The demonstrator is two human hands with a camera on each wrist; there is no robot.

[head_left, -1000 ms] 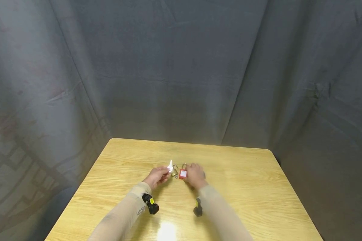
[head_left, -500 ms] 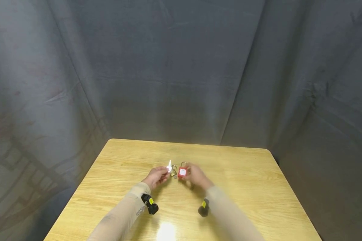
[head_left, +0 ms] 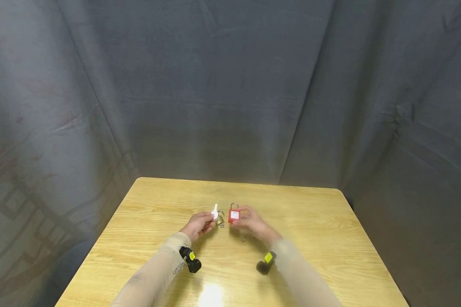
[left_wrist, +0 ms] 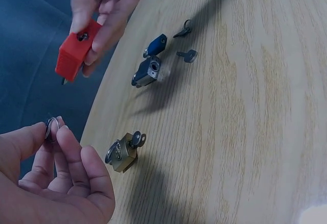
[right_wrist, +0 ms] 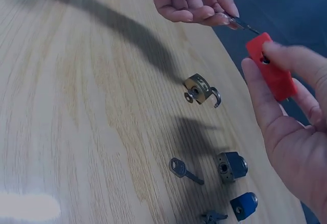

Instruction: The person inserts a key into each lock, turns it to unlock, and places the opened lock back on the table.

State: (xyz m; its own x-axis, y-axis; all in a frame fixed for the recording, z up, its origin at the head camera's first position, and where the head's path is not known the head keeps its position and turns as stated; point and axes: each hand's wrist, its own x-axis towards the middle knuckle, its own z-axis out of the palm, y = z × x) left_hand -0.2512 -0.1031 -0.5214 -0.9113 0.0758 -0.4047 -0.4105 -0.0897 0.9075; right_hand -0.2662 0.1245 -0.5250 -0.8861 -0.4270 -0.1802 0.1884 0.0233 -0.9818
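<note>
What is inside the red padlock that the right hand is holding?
In the end face of the red padlock, a keyhole with metal inside shows; no key sticks out of it. Anything deeper is covered by the casing and cannot be seen.

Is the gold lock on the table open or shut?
Open. The brass padlock has its shackle swung out, one end free of the body.
</note>
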